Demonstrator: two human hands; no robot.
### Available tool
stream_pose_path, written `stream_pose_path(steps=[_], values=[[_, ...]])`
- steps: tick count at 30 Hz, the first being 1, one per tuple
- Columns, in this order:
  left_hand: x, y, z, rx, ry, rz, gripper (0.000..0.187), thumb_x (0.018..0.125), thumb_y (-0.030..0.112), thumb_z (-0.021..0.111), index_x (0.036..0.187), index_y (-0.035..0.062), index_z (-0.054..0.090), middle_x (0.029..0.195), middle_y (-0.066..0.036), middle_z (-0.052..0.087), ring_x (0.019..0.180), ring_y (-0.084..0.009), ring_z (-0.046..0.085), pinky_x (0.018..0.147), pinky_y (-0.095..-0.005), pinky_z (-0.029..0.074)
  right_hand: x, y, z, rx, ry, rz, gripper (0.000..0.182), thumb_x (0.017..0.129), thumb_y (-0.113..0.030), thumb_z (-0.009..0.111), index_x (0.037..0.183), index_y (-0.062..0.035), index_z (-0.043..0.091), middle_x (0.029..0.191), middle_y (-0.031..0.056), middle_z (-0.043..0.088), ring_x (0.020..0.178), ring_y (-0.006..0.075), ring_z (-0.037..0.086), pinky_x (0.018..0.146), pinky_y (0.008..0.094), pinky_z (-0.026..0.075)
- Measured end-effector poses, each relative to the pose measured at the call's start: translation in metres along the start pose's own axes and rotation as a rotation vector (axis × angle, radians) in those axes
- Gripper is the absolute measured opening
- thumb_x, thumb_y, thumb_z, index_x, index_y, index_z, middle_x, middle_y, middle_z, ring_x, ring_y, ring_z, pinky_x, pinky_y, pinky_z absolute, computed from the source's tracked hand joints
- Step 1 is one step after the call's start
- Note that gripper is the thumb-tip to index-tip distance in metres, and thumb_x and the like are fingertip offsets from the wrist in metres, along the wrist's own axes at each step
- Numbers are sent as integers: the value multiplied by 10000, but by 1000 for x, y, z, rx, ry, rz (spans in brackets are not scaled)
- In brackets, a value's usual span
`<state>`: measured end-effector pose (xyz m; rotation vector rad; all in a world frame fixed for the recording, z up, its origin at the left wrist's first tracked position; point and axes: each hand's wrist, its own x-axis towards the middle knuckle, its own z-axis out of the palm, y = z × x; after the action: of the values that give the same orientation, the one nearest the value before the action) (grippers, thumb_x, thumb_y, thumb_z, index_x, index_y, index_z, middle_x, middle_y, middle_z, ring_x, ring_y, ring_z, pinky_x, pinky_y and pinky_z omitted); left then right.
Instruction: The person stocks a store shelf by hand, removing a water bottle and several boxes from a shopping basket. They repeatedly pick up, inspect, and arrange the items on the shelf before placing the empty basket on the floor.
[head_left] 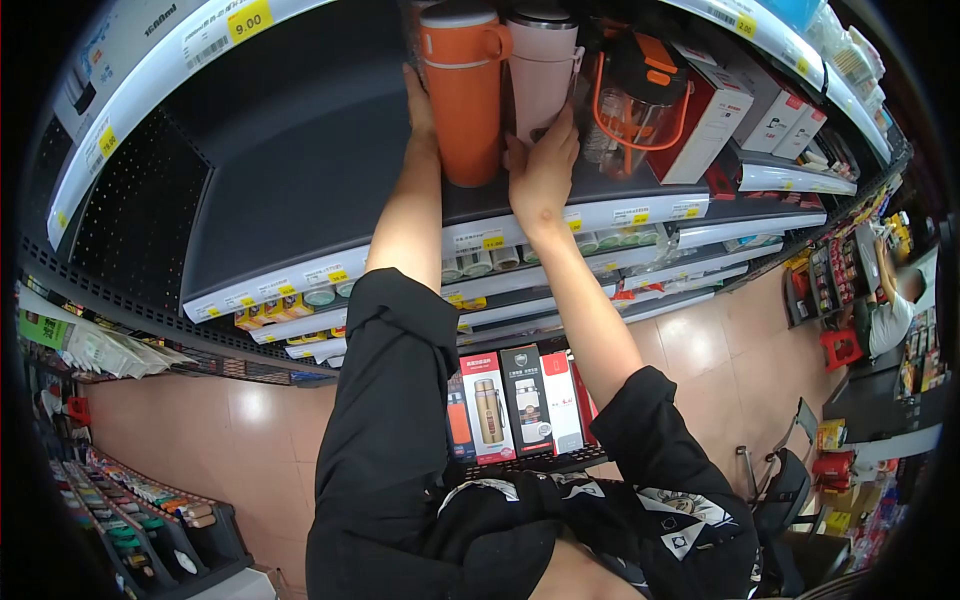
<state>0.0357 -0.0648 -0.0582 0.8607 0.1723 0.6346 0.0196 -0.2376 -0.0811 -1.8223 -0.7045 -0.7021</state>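
Observation:
On the upper shelf an orange tumbler (463, 110) with a handled lid stands upright beside a pale pink tumbler (541, 75). My left hand (420, 105) reaches along the left side of the orange tumbler; its fingers are mostly hidden behind it. At the lower right side of the pink tumbler is my right hand (545, 165), thumb at its front and fingers bent round its side. Just right of that hand stands a clear bottle (628, 125) with a black lid and an orange strap loop.
White and red boxes (705, 125) stand right of the bottles. The shelf's price-tag edge (400, 250) runs below my forearms. Boxed flasks (487, 410) sit lower, in front of my body. A black chair (785, 480) and another person (890, 320) are at the right.

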Motion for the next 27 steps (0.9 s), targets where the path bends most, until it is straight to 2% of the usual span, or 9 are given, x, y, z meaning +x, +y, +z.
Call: stream_pose_path(steps=[3, 13, 16, 18, 19, 21, 24, 25, 27], values=[[8, -5, -10, -11, 0, -4, 795, 908, 686, 221, 1394, 83, 398, 1329, -132, 509, 1183, -268, 530, 986, -381, 443, 1, 0, -1, -40, -46, 6, 825, 830, -149, 645, 1427, 71, 119, 1287, 296, 368, 1147, 468, 416, 913, 520, 410], [33, -19, -30, -42, 10, -31, 838, 884, 710, 278, 1393, 55, 395, 1336, -137, 502, 1157, -282, 553, 963, -390, 464, -1, 1, -1, -76, -30, -12, 828, 842, -146, 628, 1427, 99, 96, 1288, 302, 365, 1143, 465, 422, 901, 517, 421], [10, -6, -10, -13, 6, -54, 836, 891, 712, 238, 1404, 68, 381, 1351, -138, 490, 1196, -288, 520, 989, -393, 440, 0, 3, -5, 4, -70, -4, 796, 857, -127, 601, 1423, 107, 94, 1316, 320, 337, 1181, 477, 391, 956, 523, 382], [3, -2, -3, 1, -21, -39, 826, 897, 706, 213, 1411, 79, 372, 1368, -135, 475, 1224, -290, 492, 1010, -395, 416, -1, 2, -6, 33, -39, -50, 759, 865, -132, 582, 1417, 112, 122, 1324, 331, 322, 1177, 445, 401, 994, 452, 352], [-1, -1, 0, 15, -44, -24, 817, 904, 701, 187, 1418, 91, 363, 1385, -132, 459, 1252, -292, 464, 1032, -397, 392, -3, 3, -10, 29, -39, -49, 759, 865, -132, 582, 1417, 112, 122, 1324, 331, 322, 1177, 445, 401, 994, 452, 352], [-8, 4, 7, 9, -57, -25, 806, 910, 693, 173, 1422, 99, 359, 1402, -129, 442, 1273, -293, 438, 1047, -398, 371, -11, -7, -26, 112, -70, -64, 742, 874, -106, 563, 1417, 115, 108, 1409, 342, 219, 1302, 485, 258, 1092, 495, 223], [-12, 4, 10, 8, -69, -19, 800, 914, 690, 157, 1429, 110, 349, 1429, -123, 411, 1305, -294, 395, 1072, -399, 336, -31, -8, -49, 121, -58, -118, 728, 876, -104, 561, 1415, 116, 124, 1433, 331, 190, 1337, 469, 220, 1110, 480, 201], [-12, 5, 10, 17, -73, -11, 804, 911, 695, 155, 1432, 112, 344, 1440, -120, 398, 1316, -294, 380, 1080, -399, 322, -38, -7, -59, 83, -46, -151, 690, 904, -117, 542, 1421, 100, 140, 1449, 300, 204, 1348, 424, 248, 1111, 463, 225], [-14, 8, 9, 48, -74, -30, 800, 915, 689, 151, 1433, 110, 342, 1445, -121, 391, 1319, -297, 374, 1081, -396, 321, -61, 2, -80, 106, -59, -166, 681, 895, -92, 549, 1417, 95, 153, 1449, 292, 209, 1349, 410, 255, 1105, 459, 249]])
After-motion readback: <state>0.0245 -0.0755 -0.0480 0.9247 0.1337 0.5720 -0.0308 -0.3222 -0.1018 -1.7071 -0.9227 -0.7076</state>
